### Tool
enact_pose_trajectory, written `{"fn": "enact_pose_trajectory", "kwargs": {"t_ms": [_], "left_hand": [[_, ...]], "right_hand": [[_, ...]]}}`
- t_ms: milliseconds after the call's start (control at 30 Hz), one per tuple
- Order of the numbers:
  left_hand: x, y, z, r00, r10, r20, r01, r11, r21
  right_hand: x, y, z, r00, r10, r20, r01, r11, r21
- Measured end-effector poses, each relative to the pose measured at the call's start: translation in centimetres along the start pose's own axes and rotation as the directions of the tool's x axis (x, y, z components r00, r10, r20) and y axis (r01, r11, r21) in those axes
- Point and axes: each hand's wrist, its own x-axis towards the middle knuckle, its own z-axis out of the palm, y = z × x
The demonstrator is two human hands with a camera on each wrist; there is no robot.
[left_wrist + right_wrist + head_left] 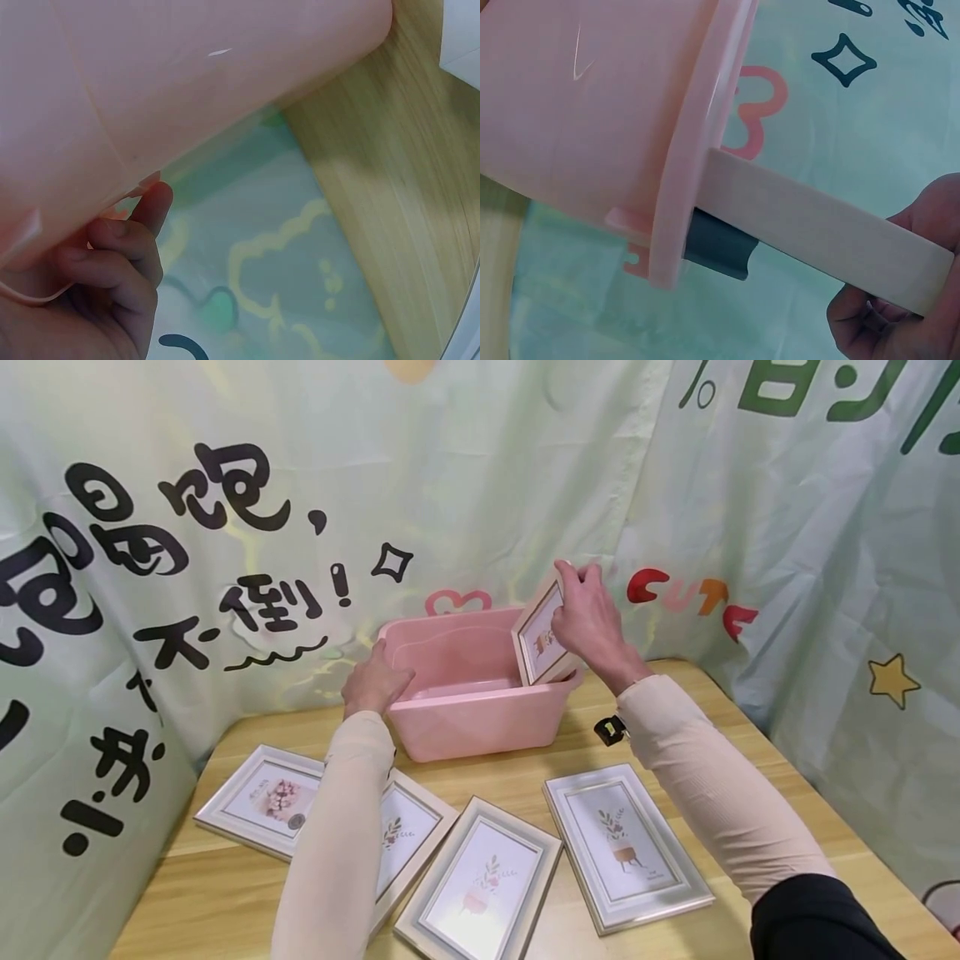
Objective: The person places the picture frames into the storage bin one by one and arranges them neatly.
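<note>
A pink plastic bin stands toward the back of the wooden table. My left hand grips its left end; in the left wrist view the fingers curl at the bin's rim. At the bin's right end, my right hand holds a picture frame by its upper part. That frame is tilted, its lower part inside the bin. In the right wrist view the picture frame shows its pale edge, and a dark stand piece juts out behind it.
On the table lie several more picture frames: a floral one at left, one partly under my left forearm, one at front centre and a silvery one at right. A printed cloth hangs behind.
</note>
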Motion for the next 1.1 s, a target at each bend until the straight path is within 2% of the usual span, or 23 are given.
{"fn": "enact_pose_trajectory", "kwargs": {"t_ms": [267,1100], "left_hand": [[-0.1,0.0,-0.2,1.0,0.002,0.0,-0.002,1.0,-0.006],[0.2,-0.3,0.1,1.0,-0.009,-0.009,0.009,1.0,-0.011]], "right_hand": [[0.7,0.0,0.6,0.999,0.029,0.028,-0.03,0.999,0.021],[2.2,0.7,3.6,0.996,0.033,0.087,-0.035,0.999,0.014]]}}
